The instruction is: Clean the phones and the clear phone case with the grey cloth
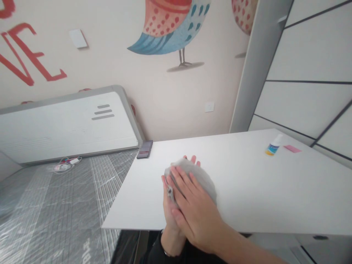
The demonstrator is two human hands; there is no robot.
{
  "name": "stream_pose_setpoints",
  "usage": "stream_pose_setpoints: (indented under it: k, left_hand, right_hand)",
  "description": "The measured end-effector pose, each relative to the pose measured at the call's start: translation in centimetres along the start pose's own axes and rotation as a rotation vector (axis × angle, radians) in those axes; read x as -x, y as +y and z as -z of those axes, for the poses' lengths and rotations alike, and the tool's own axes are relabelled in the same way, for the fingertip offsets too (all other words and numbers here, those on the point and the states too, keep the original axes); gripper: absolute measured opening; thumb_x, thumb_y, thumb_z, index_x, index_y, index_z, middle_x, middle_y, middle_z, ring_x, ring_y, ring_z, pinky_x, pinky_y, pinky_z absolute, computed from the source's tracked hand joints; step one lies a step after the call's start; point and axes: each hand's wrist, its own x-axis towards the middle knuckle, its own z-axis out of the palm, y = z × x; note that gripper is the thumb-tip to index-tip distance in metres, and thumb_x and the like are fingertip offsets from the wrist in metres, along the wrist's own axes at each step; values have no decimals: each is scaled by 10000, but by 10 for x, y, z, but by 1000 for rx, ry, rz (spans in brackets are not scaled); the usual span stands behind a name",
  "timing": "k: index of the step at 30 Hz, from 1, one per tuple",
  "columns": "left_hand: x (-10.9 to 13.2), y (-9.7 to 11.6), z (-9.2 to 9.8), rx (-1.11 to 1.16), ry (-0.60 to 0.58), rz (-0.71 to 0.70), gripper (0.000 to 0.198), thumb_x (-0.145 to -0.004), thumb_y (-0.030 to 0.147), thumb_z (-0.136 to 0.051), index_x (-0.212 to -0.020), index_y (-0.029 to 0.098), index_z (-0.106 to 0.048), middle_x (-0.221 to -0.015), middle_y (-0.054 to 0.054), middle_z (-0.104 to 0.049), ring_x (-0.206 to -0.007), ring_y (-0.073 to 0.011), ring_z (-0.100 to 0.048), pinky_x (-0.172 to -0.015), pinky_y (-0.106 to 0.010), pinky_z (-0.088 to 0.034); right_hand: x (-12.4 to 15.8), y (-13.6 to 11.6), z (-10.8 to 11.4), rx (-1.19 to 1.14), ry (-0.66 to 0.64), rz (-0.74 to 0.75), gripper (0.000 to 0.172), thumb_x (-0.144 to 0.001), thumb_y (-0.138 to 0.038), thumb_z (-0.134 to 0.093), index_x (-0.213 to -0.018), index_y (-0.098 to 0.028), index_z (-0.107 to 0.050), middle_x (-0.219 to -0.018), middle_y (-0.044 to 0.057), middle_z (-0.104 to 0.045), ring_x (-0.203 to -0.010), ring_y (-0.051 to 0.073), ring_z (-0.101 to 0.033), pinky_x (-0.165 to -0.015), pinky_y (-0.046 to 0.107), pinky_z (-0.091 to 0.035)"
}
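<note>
A grey cloth (198,176) is sandwiched between my two hands above the near edge of a white table (247,183). My right hand (192,205) lies on top of the cloth with fingers stretched and pressed against it. My left hand (169,209) is under the cloth, palm up; its fingertips show past the cloth's far side. A small metal piece on the cloth's edge shows between the hands. Both hands hold the cloth between them.
A small bottle with a blue and yellow label (273,145) and a pink pad (292,148) sit far right on the table. A dark phone (145,149) lies at the table's far left corner. A wrapped mattress (55,205) with a cable (66,164) fills the left.
</note>
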Motion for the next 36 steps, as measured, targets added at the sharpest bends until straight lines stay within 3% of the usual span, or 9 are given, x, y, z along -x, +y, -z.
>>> stream_pose_setpoints:
  k: [4,7,10,13,16,22,28,32,36]
  left_hand:
    - [-2,3,6,202,-73,188,735,-894,799,-436,-1399,317,-665,-1596,-38,-523,-1555,-299,-358,-1299,-437,-226]
    - [5,-6,6,298,-61,290,626,-932,730,-471,-1291,296,-746,-1529,-46,-598,-1531,-305,-406,-1280,-423,-285]
    - [2,1,9,321,-14,305,591,-989,680,-395,-1257,301,-760,-1529,-33,-599,-1537,-294,-398,-1283,-463,-285]
    - [-11,16,17,337,-72,274,698,-974,748,-340,-1283,268,-742,-1571,-65,-553,-1548,-291,-379,-1293,-469,-253]
    - [-14,15,21,332,-129,277,669,-926,768,-452,-1316,296,-720,-1565,-64,-559,-1550,-307,-372,-1290,-471,-250]
    - [0,0,18,298,-62,273,476,-958,554,-517,-1277,294,-755,-1446,-62,-668,-1553,-296,-367,-1287,-448,-290]
    - [-22,7,40,313,-190,287,566,-948,663,-508,-1369,327,-681,-1583,-33,-540,-1583,-290,-299,-1303,-477,-214]
    - [-17,-9,39,286,-199,266,590,-954,650,-485,-1436,341,-628,-1579,-29,-541,-1593,-287,-269,-1311,-484,-214]
    - [-15,1,41,312,-221,291,574,-994,640,-414,-1343,297,-714,-1574,-25,-546,-1604,-293,-229,-1322,-482,-159]
  right_hand:
    - [14,6,-2,-9,-128,47,829,-925,-259,-543,-1666,-121,-198,-1706,106,-285,-1563,311,-335,-1272,500,-343]
    - [1,22,9,-1,-109,-23,761,-938,-249,-497,-1646,-101,-260,-1723,116,-242,-1591,293,-264,-1280,536,-310]
    - [-6,24,4,38,-20,-90,735,-962,-220,-418,-1638,-20,-212,-1728,173,-193,-1614,302,-173,-1272,575,-300]
    - [8,12,-16,78,-15,-24,862,-920,-231,-475,-1656,-22,-77,-1731,191,-127,-1614,335,-147,-1244,562,-355]
    - [18,8,-21,83,-47,61,960,-869,-226,-519,-1665,-69,-5,-1732,156,-123,-1605,324,-201,-1226,509,-402]
    - [-17,19,6,33,-57,-42,751,-945,-211,-423,-1646,-46,-209,-1733,125,-184,-1605,281,-220,-1281,529,-314]
    - [6,9,-28,139,18,77,1013,-803,-179,-503,-1658,-38,20,-1715,138,-186,-1548,322,-360,-1172,467,-485]
    - [6,13,-22,138,-34,67,1019,-786,-158,-509,-1667,-68,-5,-1711,110,-204,-1518,314,-419,-1182,469,-478]
    - [0,15,-22,159,15,17,1041,-788,-150,-505,-1655,-52,64,-1700,148,-183,-1516,351,-416,-1160,511,-497]
